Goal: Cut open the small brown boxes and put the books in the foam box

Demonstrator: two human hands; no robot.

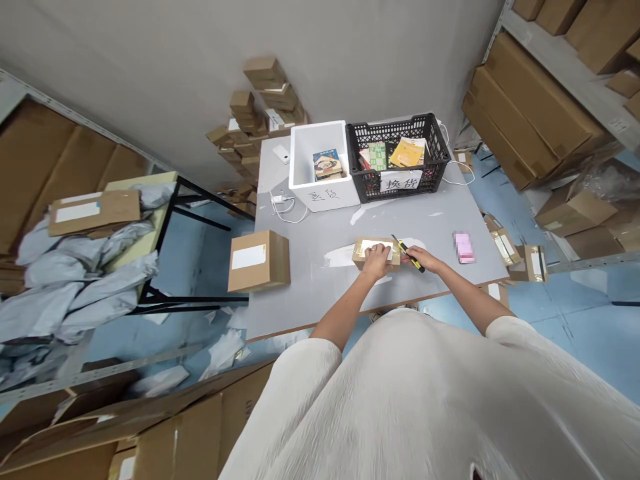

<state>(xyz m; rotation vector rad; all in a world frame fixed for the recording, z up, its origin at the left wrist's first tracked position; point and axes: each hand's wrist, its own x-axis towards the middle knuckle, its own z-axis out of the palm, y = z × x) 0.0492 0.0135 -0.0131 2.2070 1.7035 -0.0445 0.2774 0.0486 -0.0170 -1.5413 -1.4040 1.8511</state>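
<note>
A small cardboard box with a white label lies on the grey table near its front edge. My left hand presses on top of it from the front, its fingers bent over the label and gripping the box. In my right hand is a yellow and black box cutter, fingers closed around it. The cutter's tip points up and left, at the box's right end; whether the blade touches the cardboard I cannot tell.
A larger labelled carton sits at the table's left edge. Behind are a white foam box and a black crate, both holding books or packets. A pink pixelated item lies right. Grey parcels fill the left side table.
</note>
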